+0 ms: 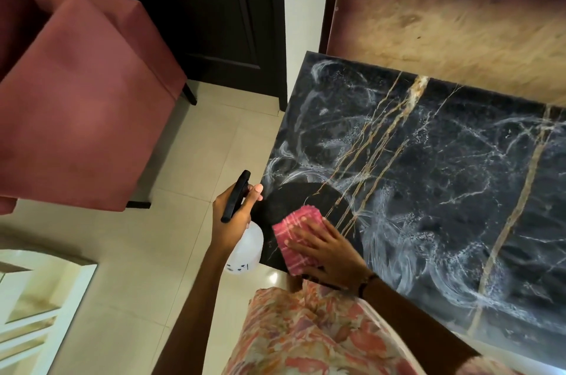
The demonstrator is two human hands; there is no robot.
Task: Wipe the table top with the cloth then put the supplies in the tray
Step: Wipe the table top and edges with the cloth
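Hands at work: right hand (324, 247) lies flat, pressing the pink cloth (295, 240) onto the marble bench (444, 191)'s corner; left hand (234, 215) grips a spray bottle (245, 249) off its edge, risking drips on the floor.

We see pink checked cloth (298, 240) flat at streaked black marble table top's (444, 178) near-left corner; translucent spray bottle (245, 247) just off the edge.

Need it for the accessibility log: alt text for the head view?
The right hand presses a pink checked cloth flat on the near corner of a black marble table top streaked with wet swirls. The left hand holds a spray bottle just off the table's edge, over a tiled floor.
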